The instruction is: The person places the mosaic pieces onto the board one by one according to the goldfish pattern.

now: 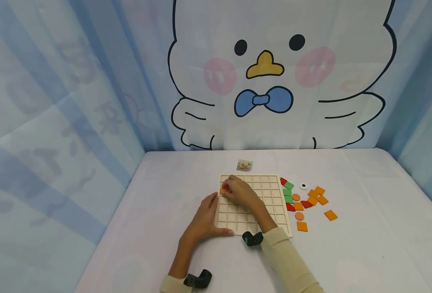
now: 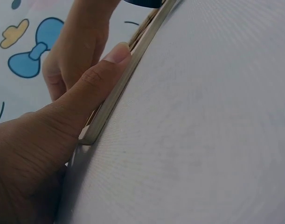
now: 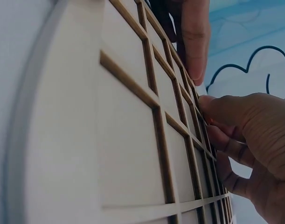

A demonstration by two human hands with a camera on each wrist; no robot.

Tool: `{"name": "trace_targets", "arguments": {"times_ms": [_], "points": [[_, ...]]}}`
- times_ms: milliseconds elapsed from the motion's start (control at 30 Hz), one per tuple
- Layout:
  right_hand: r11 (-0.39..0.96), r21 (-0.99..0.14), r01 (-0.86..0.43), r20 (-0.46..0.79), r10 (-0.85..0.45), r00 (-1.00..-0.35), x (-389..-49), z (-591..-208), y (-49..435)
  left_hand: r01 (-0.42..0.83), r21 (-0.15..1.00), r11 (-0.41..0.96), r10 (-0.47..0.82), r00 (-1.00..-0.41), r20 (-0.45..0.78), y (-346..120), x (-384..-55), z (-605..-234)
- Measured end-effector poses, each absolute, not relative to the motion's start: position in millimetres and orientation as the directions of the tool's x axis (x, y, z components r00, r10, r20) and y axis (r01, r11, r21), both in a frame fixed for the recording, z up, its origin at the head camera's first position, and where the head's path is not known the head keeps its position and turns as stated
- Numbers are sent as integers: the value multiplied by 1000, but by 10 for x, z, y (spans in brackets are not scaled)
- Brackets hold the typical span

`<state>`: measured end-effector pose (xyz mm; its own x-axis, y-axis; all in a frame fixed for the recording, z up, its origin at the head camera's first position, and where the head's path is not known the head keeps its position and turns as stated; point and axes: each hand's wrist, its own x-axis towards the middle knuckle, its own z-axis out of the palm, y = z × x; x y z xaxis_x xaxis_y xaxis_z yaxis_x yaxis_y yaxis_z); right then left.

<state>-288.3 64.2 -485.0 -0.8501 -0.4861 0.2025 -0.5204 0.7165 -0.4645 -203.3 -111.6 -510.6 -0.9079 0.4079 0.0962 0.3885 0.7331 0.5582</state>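
A pale wooden grid board [image 1: 268,211] lies on the table. My left hand [image 1: 202,221] spans its near left corner, fingers stretched along the left side and thumb on the near edge. That thumb [image 2: 98,77] touches the board's rim in the left wrist view. Over the far left squares, my right hand [image 1: 241,191] pinches an orange tile [image 1: 223,190] at the board's left column. The right wrist view has the curled fingers of the right hand [image 3: 254,130] against the grid, hiding most of the tile.
Right of the board lie loose orange square tiles [image 1: 331,215], orange discs [image 1: 299,216], green pieces [image 1: 287,192] and red pieces [image 1: 306,204]. A white disc with a black dot [image 1: 303,186] is behind them. A small patterned card [image 1: 244,165] lies beyond the board's far edge.
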Motion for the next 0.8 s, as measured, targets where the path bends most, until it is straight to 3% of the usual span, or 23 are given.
{"name": "trace_targets", "arguments": {"times_ms": [800], "points": [[678, -540, -498, 185, -482, -856, -2848, -4829, 653, 365, 546, 754, 389, -918, 77, -1092, -2029, -5155]]}}
